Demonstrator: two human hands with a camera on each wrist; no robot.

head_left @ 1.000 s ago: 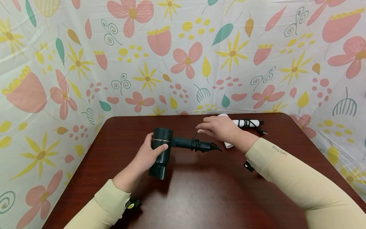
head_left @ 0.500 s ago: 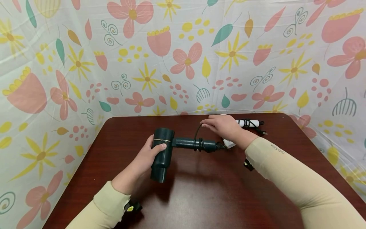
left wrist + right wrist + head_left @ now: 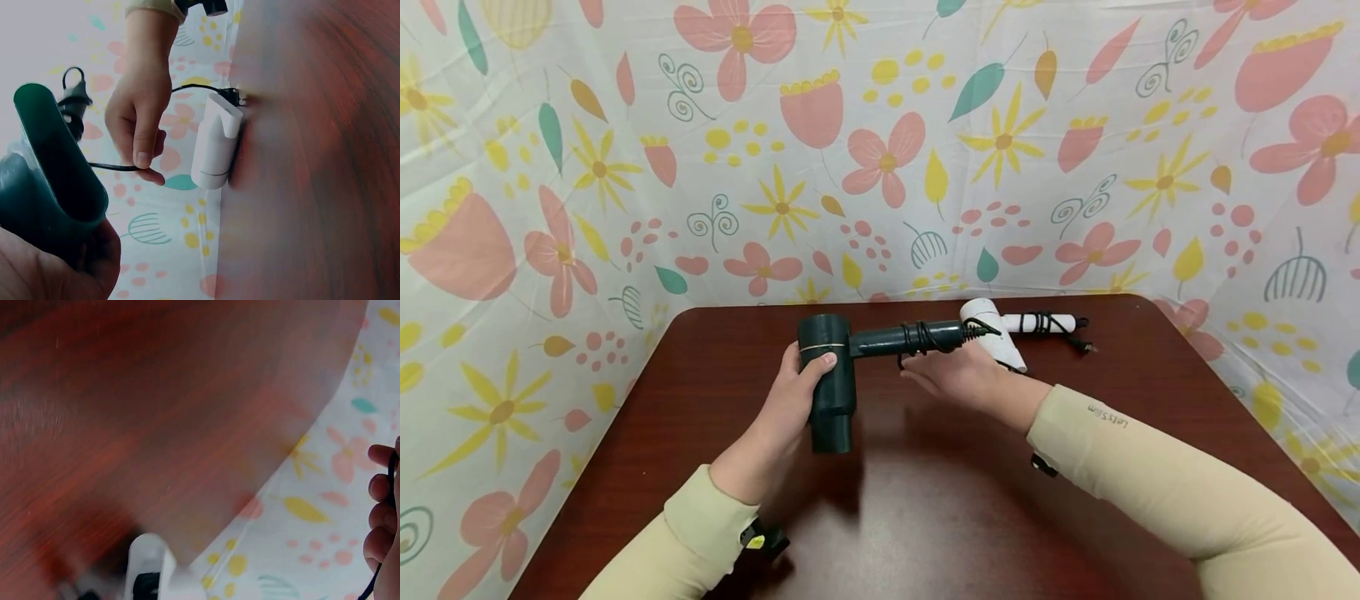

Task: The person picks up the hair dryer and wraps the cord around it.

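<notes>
My left hand (image 3: pixel 782 412) grips the barrel of a dark green hair dryer (image 3: pixel 833 392), its thumb across the near side. The dryer is held above the table, nozzle towards me and handle pointing right. A black cord (image 3: pixel 921 337) is wound round the handle. Below the handle's far part is my right hand (image 3: pixel 966 379). In the left wrist view, the right hand (image 3: pixel 142 106) pinches a stretch of the cord (image 3: pixel 112 167) between thumb and fingers. The right wrist view catches only curled fingers (image 3: pixel 380 540) with cord at the edge.
A white hair dryer (image 3: pixel 988 329) lies at the back right of the brown table (image 3: pixel 910 517), its black cord (image 3: pixel 1045 322) wrapped round the handle and the plug lying beside it. Behind the table hangs a flower-printed cloth (image 3: pixel 880 225).
My right hand has moved with the cord from above the handle down to below it. The dark green dryer has risen slightly, its handle tilting up. More of the white dryer shows.
</notes>
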